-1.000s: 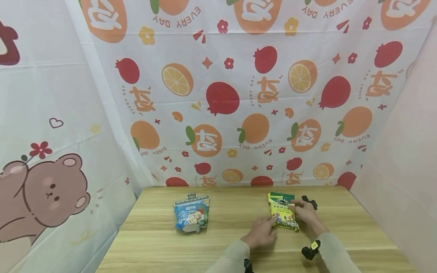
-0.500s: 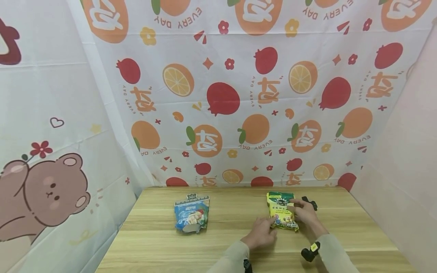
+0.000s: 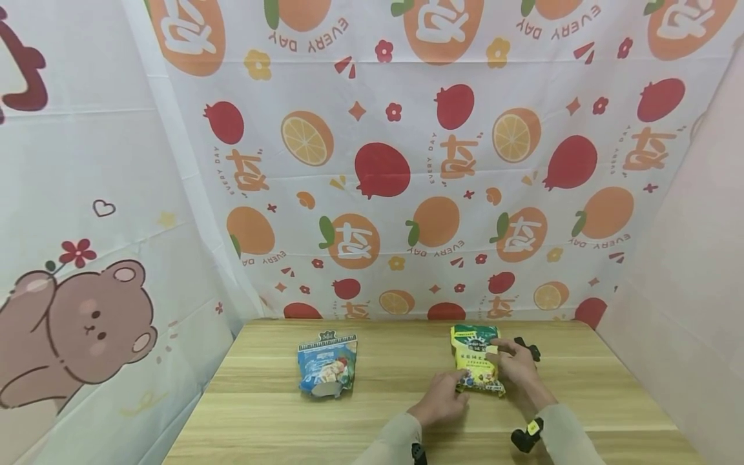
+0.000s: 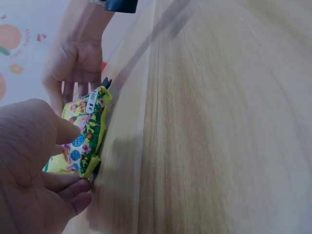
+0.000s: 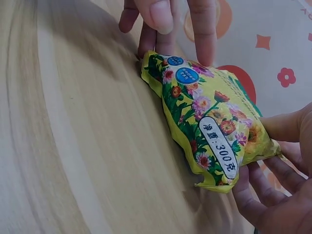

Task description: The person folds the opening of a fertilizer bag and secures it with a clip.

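A plump yellow-and-green packet (image 3: 475, 358) printed with flowers stands out between my two hands on the right half of the wooden table. My left hand (image 3: 443, 399) holds its near left corner; the left wrist view shows a fingertip on the printed face and other fingers curled at the edge. On the packet's right side, my right hand (image 3: 517, 368) grips the edge, thumb on the face and fingers beneath, as the right wrist view shows. The packet (image 5: 209, 122) is tilted there, its lower edge close over the wood.
A blue pouch (image 3: 327, 367) with a picture on its front lies on the left half of the table (image 3: 395, 355). Beyond my right hand is a small black object (image 3: 527, 349). Fruit-printed cloth hangs behind the table.
The packet has shifted slightly left and its printed face has turned a little. Both hands have moved along with it; the blue pouch stays in its place.
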Demonstrator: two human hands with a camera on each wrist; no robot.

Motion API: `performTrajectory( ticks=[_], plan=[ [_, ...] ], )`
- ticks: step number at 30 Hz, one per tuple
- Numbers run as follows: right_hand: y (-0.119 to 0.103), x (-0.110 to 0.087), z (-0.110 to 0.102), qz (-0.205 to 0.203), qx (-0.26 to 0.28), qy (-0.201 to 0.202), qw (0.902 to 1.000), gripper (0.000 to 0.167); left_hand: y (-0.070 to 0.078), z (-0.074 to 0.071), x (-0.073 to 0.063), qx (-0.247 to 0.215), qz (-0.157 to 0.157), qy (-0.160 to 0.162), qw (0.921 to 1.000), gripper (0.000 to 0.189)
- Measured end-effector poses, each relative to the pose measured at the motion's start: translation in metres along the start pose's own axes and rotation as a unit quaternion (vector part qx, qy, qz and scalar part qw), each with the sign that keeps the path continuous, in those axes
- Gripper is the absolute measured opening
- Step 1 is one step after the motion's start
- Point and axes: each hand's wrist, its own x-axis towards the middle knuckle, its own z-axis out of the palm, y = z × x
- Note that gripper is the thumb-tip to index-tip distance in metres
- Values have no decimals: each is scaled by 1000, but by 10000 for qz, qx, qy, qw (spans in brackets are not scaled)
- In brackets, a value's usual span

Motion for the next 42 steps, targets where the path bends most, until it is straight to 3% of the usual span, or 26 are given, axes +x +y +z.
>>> performTrajectory(
  ticks=[12, 19, 32, 42],
  plan=[
    [-2, -10, 3, -386, -523, 23, 9979, 51, -3, -4, -3, -213, -96, 180, 9996, 53],
    [-3, -15, 8, -577, -518, 68, 9970, 49, -7, -9, -7, -311, -44, 216, 9993, 52],
    [-1, -20, 12, -926, -931, 236, 9911, 47, -10, -11, -9, -209, 190, 491, 9984, 50],
    [-1, -23, 16, -1101, -938, 302, 9890, 44, -11, -15, -9, -227, 379, 678, 9967, 46]
  ],
)
